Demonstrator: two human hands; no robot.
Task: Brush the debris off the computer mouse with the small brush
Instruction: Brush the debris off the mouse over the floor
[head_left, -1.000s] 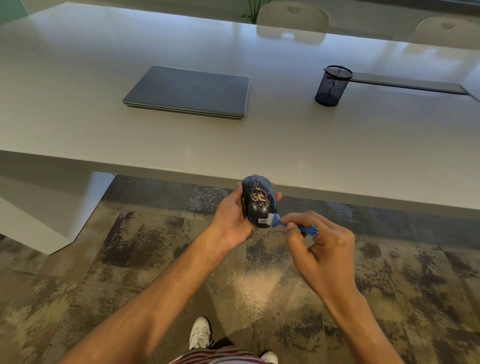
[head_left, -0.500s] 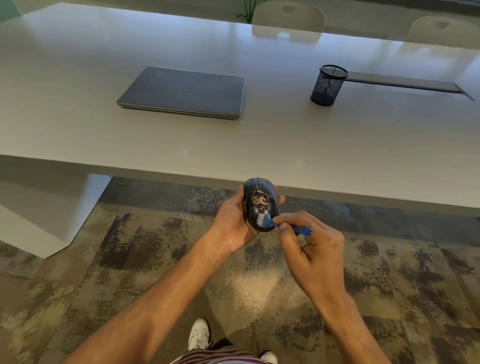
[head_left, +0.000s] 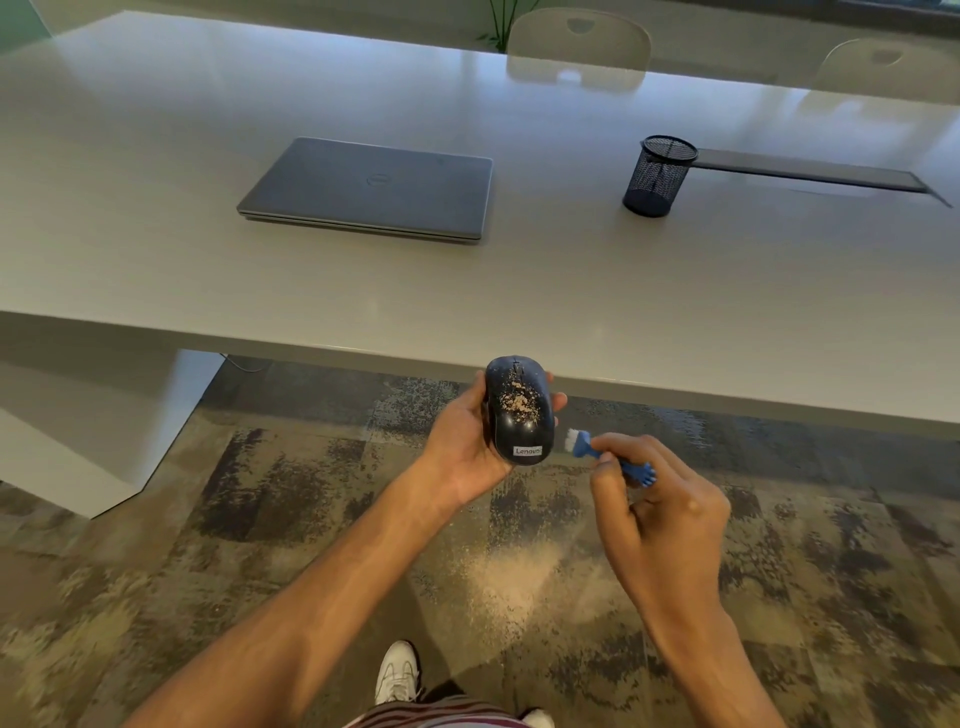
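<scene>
Tan grit (head_left: 517, 402) clings to centre of dark mouse (head_left: 518, 410). Our left hand (head_left: 465, 447) cups mouse from below, fingers wrapped round its sides, held in air over carpet (head_left: 270, 493) just off table (head_left: 675, 322) edge. Blue brush (head_left: 605, 454) sits just right of mouse, bristles clear of shell, pinched in our right hand (head_left: 660, 519). Risks we see: hard stroke tips mouse out of loose cradle; grit drifts into wheel slot; shallow pinch lets brush twist.
</scene>
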